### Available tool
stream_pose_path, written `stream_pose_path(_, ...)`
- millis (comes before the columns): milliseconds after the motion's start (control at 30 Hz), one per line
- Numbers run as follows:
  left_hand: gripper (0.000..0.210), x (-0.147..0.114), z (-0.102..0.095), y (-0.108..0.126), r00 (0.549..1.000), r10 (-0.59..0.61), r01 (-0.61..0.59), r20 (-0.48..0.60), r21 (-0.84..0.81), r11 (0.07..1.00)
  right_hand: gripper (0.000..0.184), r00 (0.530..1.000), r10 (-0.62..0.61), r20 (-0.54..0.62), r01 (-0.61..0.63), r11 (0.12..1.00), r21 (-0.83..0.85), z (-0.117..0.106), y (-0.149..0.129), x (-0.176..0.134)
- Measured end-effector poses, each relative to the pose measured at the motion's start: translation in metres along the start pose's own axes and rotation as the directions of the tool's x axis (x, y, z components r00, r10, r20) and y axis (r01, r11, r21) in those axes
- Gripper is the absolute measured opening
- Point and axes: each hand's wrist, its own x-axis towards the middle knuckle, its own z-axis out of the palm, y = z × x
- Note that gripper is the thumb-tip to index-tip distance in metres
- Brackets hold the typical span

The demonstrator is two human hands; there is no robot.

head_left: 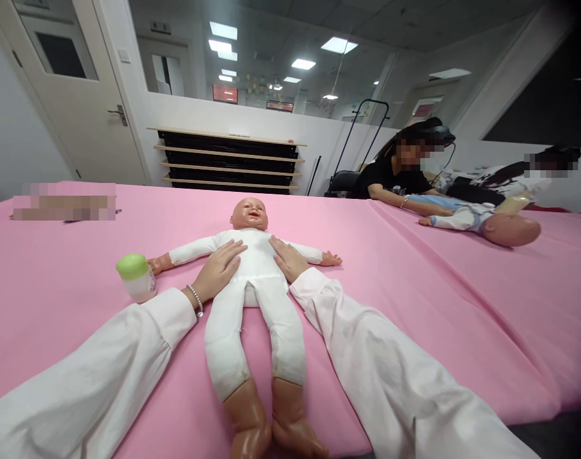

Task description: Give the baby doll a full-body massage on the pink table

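A baby doll (259,255) with a white cloth body lies on its back on the pink-covered table (175,382), its feet toward me and its arms spread out. My left hand (220,268) rests with fingers stretched along the left side of the doll's torso. On the opposite side my right hand (287,258) lies flat against the torso, fingers extended. Neither hand grasps anything. Close to the doll's hand on the left stands a plastic bottle (139,290) with a green lid (132,266).
At the right, a person (395,166) in black touches a second doll (500,223) in blue and white clothes. Another person (510,175) is farther right. A blurred-out object (63,204) lies at the table's far left. Stacked boards (227,159) stand behind the table.
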Motion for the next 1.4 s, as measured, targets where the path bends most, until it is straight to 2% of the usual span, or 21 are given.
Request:
stream_pose_path(167,0.044,0.000,0.000,-0.001,1.000,0.000,0.000,0.005,-0.008,1.000,0.048,0.979,0.187,-0.076,-0.197,0.968,-0.157,0.000,0.002,-0.001)
stream_pose_path(267,0.044,-0.001,-0.001,0.000,1.000,-0.003,0.003,0.014,-0.013,1.000,0.044,0.930,0.308,-0.201,-0.349,0.910,-0.223,0.003,0.006,-0.002)
stream_pose_path(367,0.044,-0.001,-0.001,0.001,1.000,0.001,-0.001,0.004,-0.009,1.000,0.044,0.895,0.334,-0.296,-0.400,0.895,-0.197,0.004,0.009,-0.003)
stream_pose_path(433,0.044,-0.001,0.000,0.001,1.000,0.000,0.000,-0.003,-0.003,1.000,0.047,0.929,0.251,-0.273,-0.295,0.946,-0.132,0.002,0.006,-0.003)
stream_pose_path(533,0.043,-0.001,0.000,0.000,1.000,-0.002,0.002,0.004,0.002,1.000,0.050,0.989,0.011,-0.145,-0.017,0.999,-0.041,-0.001,-0.003,-0.004)
stream_pose_path(567,0.044,-0.001,0.000,-0.001,1.000,-0.003,0.003,0.009,0.000,1.000,0.050,0.993,-0.057,-0.100,0.055,0.998,-0.022,-0.001,-0.006,-0.003)
stream_pose_path(633,0.044,0.000,0.000,-0.001,1.000,-0.003,0.003,0.018,-0.004,1.000,0.051,0.992,-0.116,-0.049,0.116,0.993,-0.003,0.001,-0.010,-0.003)
stream_pose_path(833,0.045,0.004,-0.004,-0.002,0.997,-0.026,0.025,0.078,0.006,1.000,0.053,0.986,-0.167,-0.002,0.167,0.985,0.048,0.002,-0.008,-0.003)
stream_pose_path(933,0.045,0.008,-0.007,-0.008,0.990,-0.069,0.061,0.122,0.070,0.996,0.053,0.986,-0.169,0.006,0.168,0.984,0.058,0.001,-0.007,-0.004)
stream_pose_path(1033,0.047,0.011,-0.010,-0.020,0.989,-0.088,0.067,0.120,0.171,0.983,0.052,0.986,-0.167,0.003,0.166,0.984,0.063,0.001,-0.008,-0.004)
stream_pose_path(1133,0.047,0.012,-0.011,-0.032,0.990,-0.127,0.102,0.064,0.297,0.949,0.051,0.986,-0.164,-0.008,0.164,0.984,0.066,0.001,-0.008,-0.004)
stream_pose_path(1267,0.048,0.011,-0.009,-0.041,0.977,-0.198,0.212,-0.078,0.438,0.873,0.052,0.986,-0.167,-0.014,0.168,0.984,0.060,0.000,-0.009,-0.005)
stream_pose_path(1400,0.047,0.009,-0.009,-0.047,0.929,-0.273,0.366,-0.249,0.514,0.776,0.051,0.986,-0.166,-0.018,0.167,0.985,0.046,-0.002,-0.009,-0.005)
